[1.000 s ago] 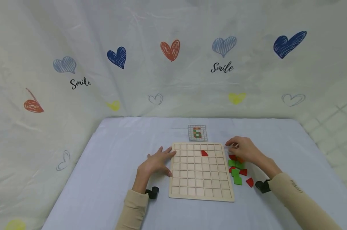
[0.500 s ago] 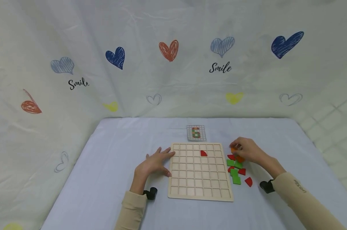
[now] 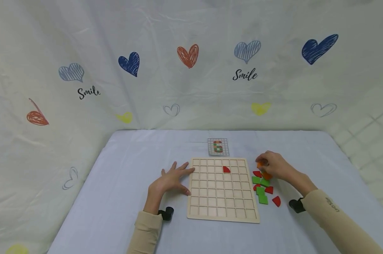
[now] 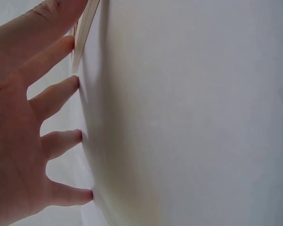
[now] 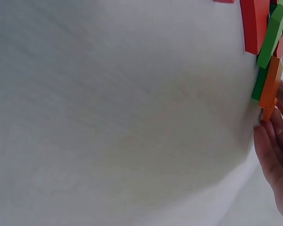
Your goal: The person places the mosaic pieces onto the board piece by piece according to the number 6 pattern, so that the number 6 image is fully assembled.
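My left hand (image 3: 170, 180) is spread, with its thumb and index finger touching the left edge of a wooden grid board (image 3: 207, 202). In the left wrist view its other fingertips rest on the cloth beside the board (image 4: 87, 26). A red quarter-circle tile (image 3: 226, 169) lies in one upper square. Beyond the board's right edge, my right hand (image 3: 278, 166) pinches a small orange tile (image 3: 260, 164) between thumb and fingers. Another orange tile (image 3: 266, 175) lies just below that hand; in the right wrist view this orange tile (image 5: 271, 82) leans over a green one.
Green tiles (image 3: 263, 199) and several red pieces (image 3: 276, 201) lie loosely along the board's right side. A card with a coloured figure on a grid (image 3: 218, 147) lies behind the board. White cloth (image 3: 131, 162) covers the table.
My right hand has shifted slightly right, away from the board's upper corner. An orange tile now shows between its fingertips. The left hand stays at the board's edge.
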Tool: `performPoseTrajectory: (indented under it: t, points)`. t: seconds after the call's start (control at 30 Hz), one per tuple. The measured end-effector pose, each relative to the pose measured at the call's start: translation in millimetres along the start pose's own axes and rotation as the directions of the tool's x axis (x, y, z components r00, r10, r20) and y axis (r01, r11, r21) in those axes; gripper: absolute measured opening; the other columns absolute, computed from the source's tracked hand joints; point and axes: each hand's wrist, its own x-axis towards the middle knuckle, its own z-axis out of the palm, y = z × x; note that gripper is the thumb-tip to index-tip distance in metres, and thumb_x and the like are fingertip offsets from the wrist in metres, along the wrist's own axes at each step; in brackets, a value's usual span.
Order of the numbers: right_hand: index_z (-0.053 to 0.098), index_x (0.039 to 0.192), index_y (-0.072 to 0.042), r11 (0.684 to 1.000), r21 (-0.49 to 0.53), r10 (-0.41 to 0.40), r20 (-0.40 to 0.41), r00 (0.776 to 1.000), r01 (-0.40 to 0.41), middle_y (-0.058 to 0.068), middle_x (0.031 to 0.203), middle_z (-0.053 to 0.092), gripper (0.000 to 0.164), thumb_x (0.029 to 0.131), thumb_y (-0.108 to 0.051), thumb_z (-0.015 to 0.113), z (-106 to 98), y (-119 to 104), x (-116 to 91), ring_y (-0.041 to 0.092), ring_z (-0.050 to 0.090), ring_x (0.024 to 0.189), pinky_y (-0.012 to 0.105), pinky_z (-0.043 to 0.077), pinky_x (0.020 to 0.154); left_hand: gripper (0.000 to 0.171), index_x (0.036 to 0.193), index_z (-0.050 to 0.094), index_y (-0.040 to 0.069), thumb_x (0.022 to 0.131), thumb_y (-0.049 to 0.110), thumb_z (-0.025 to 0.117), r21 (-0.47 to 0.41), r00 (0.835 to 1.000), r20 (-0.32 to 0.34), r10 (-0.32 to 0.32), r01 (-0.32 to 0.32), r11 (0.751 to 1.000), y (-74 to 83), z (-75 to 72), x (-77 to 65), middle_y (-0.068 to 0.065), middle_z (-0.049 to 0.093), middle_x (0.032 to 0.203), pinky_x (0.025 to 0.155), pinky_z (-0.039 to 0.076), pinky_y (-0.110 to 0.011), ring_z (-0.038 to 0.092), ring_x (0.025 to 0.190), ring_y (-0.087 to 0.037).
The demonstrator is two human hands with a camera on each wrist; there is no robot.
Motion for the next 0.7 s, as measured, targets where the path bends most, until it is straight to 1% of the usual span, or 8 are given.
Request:
performPoseTrajectory:
  t: [0.13,0.33,0.47,0.6,0.7]
  points:
    - [0.071,0.106,0.005,1.0,0.002,0.009,-0.003,1.0,-0.009,0.012,0.093,0.064,0.019,0.088,-0.001,0.076,-0.7,1.4,1.0,0.026,0.056,0.086,0.042,0.055,0.079,0.093,0.155,0.049,0.026,0.073,0.029,0.093,-0.007,1.0,-0.003,-0.002,0.002,1.0,-0.3,-0.2,-0.2,-0.003,0.025,0.171,0.113,-0.001,-0.084,0.002,0.159,-0.044]
    - [0.067,0.106,0.003,0.999,0.034,0.042,0.014,0.999,-0.042,0.012,0.097,0.066,0.02,0.089,-0.004,0.076,-1.2,3.2,0.6,0.027,0.057,0.089,0.043,0.057,0.082,0.096,0.156,0.047,0.025,0.073,0.029,0.094,-0.014,1.0,-0.008,-0.015,0.015,1.0,-1.3,1.4,0.6,-0.004,0.027,0.171,0.114,0.0,-0.082,0.004,0.16,-0.042]
    - [0.066,0.107,0.001,0.997,0.055,0.059,0.022,0.998,-0.06,0.012,0.097,0.067,0.02,0.09,-0.004,0.075,-1.6,2.0,-1.6,0.026,0.058,0.089,0.039,0.058,0.081,0.098,0.157,0.045,0.026,0.073,0.03,0.094,-0.005,1.0,-0.009,-0.023,0.022,1.0,-1.4,1.6,-1.0,-0.003,0.027,0.171,0.116,0.002,-0.08,0.005,0.16,-0.04]
    - [0.068,0.107,0.0,0.996,0.08,0.047,0.005,0.999,-0.047,0.011,0.097,0.068,0.018,0.09,-0.004,0.074,-1.3,1.5,-3.3,0.025,0.059,0.089,0.036,0.058,0.078,0.099,0.158,0.044,0.026,0.072,0.03,0.094,0.006,0.999,-0.012,-0.031,0.031,0.999,-0.2,2.1,-2.5,-0.002,0.027,0.171,0.116,0.003,-0.08,0.006,0.16,-0.039]
    - [0.07,0.107,-0.003,0.995,0.099,0.035,-0.014,0.999,-0.034,0.009,0.099,0.07,0.016,0.092,-0.006,0.074,-1.4,0.9,-4.0,0.024,0.06,0.09,0.037,0.059,0.08,0.099,0.157,0.045,0.026,0.072,0.03,0.094,0.008,0.999,-0.013,-0.047,0.047,0.999,0.5,2.3,-3.1,-0.003,0.027,0.171,0.116,0.003,-0.08,0.006,0.16,-0.039]
